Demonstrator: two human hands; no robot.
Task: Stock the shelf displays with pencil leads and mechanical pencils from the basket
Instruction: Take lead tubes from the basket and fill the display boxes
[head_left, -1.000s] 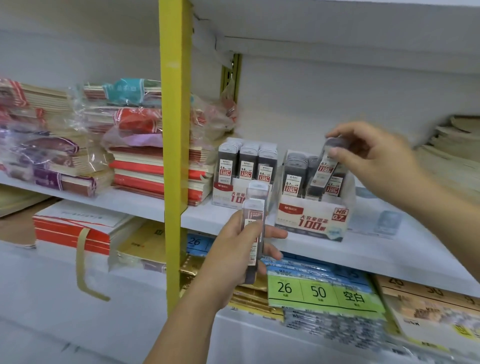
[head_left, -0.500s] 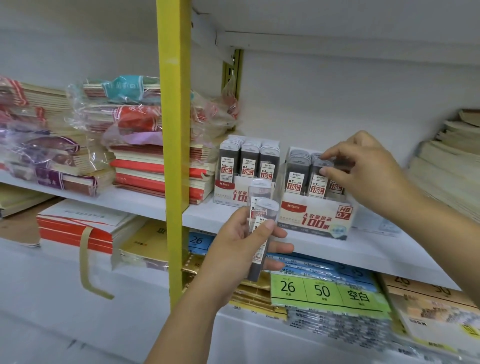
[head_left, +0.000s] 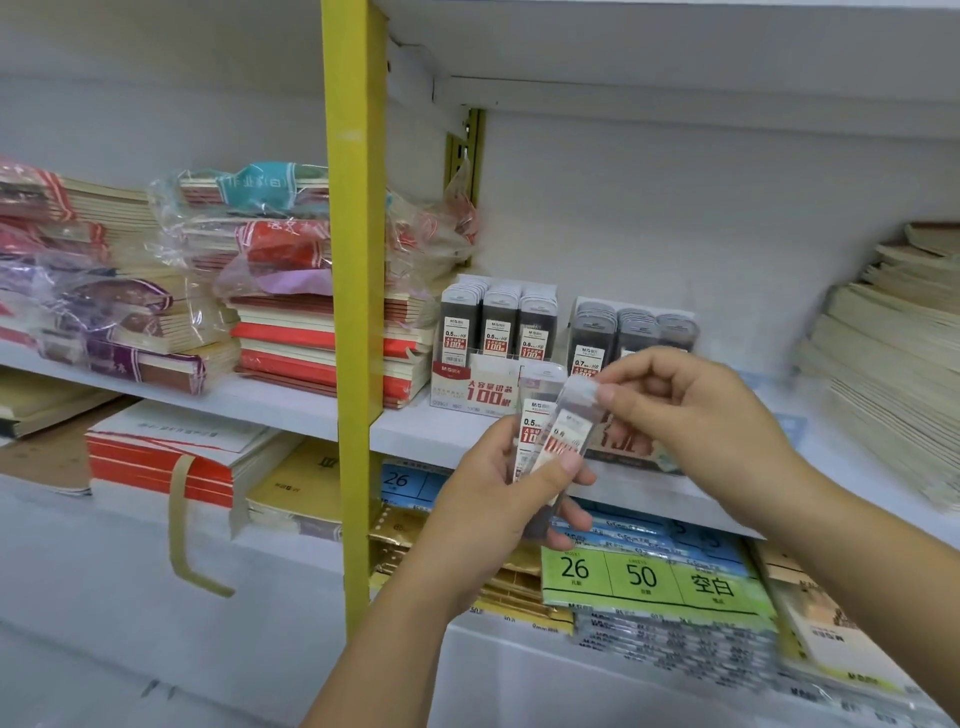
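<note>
Your right hand (head_left: 691, 415) pinches the clear cap end of the front lead case (head_left: 566, 436) between thumb and fingertips. Your left hand (head_left: 498, 499) grips the lower part of that case, together with a second case (head_left: 532, 421) marked 0.5 behind it. Both cases are held in front of the shelf (head_left: 415, 431), just below the two display boxes. The front case's size mark is blurred, so read it before committing: the left display box (head_left: 483, 389) carries 0.5 cases, the right display box (head_left: 623, 441) 0.7. Loosen your left thumb so only one case slides free, then lower it upright, label outward, into an open slot. The basket is out of view.
</note>
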